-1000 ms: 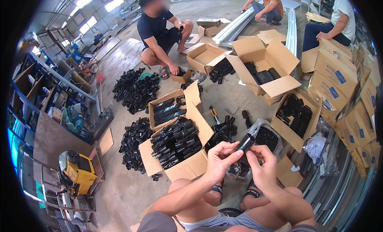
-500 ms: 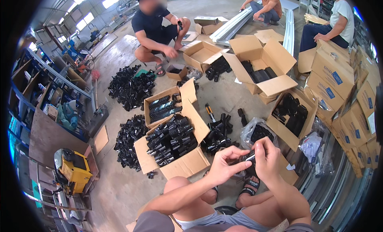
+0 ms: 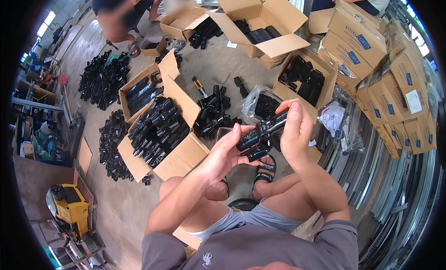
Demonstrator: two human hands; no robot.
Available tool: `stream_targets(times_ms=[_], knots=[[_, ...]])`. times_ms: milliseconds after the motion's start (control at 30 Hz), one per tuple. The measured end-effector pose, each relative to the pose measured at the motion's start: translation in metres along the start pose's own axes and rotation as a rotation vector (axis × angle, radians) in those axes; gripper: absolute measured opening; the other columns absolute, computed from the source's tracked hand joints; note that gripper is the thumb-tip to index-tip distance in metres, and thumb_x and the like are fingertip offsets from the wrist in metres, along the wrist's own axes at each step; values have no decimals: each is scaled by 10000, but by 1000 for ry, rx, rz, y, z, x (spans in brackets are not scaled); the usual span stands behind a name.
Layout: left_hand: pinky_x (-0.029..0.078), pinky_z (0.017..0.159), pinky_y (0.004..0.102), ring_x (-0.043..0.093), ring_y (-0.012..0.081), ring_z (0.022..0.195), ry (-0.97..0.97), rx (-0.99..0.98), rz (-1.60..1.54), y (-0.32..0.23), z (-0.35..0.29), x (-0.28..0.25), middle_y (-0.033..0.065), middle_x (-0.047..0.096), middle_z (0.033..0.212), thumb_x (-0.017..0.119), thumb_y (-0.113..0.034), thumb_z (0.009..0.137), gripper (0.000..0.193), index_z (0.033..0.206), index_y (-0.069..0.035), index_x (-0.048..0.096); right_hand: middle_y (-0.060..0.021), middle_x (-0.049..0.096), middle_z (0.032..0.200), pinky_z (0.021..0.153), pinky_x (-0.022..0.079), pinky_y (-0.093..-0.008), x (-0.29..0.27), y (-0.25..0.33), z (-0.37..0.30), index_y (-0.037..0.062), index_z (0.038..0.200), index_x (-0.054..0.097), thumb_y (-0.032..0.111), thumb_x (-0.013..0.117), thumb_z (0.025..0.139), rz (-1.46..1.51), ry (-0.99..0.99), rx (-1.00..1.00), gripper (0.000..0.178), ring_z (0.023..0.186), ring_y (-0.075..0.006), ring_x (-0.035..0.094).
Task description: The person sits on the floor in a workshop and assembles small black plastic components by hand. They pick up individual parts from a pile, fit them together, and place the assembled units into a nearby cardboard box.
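Observation:
Above my knees, both hands hold a glossy black plastic fitting [image 3: 264,133] with a branching, tube-like shape. My left hand [image 3: 224,154] cups its lower left end, the thumb along the top. The fingers of my right hand [image 3: 296,130] close round its upper right end. Just left of my hands lies a loose pile of similar black parts [image 3: 214,110]. An open cardboard box [image 3: 183,154] heaped with such parts stands further left. Beyond my right hand is a clear plastic bag [image 3: 251,107] with small black pieces in it.
An orange-handled tool [image 3: 199,85] lies on the floor. More black parts are heaped at the left [image 3: 104,79]. Open boxes [image 3: 297,45] stand ahead, stacked cartons [image 3: 355,42] and metal profiles [image 3: 371,177] at the right. A co-worker [image 3: 123,14] crouches at the far left.
My view has tilted down and turned right. The black fitting, mostly hidden between my fingers before, now shows more fully, my hands further apart on it. The co-worker's reaching hand has drawn back.

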State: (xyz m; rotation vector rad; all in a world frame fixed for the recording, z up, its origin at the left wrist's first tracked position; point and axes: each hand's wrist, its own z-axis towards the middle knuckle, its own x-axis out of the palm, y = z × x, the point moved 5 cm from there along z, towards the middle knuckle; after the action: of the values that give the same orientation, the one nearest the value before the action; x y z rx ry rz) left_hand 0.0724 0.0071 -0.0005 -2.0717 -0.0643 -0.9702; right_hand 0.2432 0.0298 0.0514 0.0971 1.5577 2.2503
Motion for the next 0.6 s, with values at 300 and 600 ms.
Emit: stream_targets(times_ms=[300, 600], knots=[[557, 653, 238, 688, 149, 851, -121, 174, 297, -18, -3, 2, 98, 646, 1052, 643, -66, 961, 436, 1338, 5, 437, 8, 502, 684, 542, 367, -245, 1, -18, -2, 42, 879, 611, 231, 373, 1060, 6, 24, 192, 354, 606, -55, 442], [577, 702, 259, 683, 139, 781, -194, 351, 373, -24, -9, -6, 74, 673, 991, 654, 54, 906, 342, 1210, -7, 510, -77, 621, 763, 692, 457, -299, 12, -25, -3, 0, 890, 592, 248, 503, 1009, 1, 275, 199, 289, 732, -123, 571]])
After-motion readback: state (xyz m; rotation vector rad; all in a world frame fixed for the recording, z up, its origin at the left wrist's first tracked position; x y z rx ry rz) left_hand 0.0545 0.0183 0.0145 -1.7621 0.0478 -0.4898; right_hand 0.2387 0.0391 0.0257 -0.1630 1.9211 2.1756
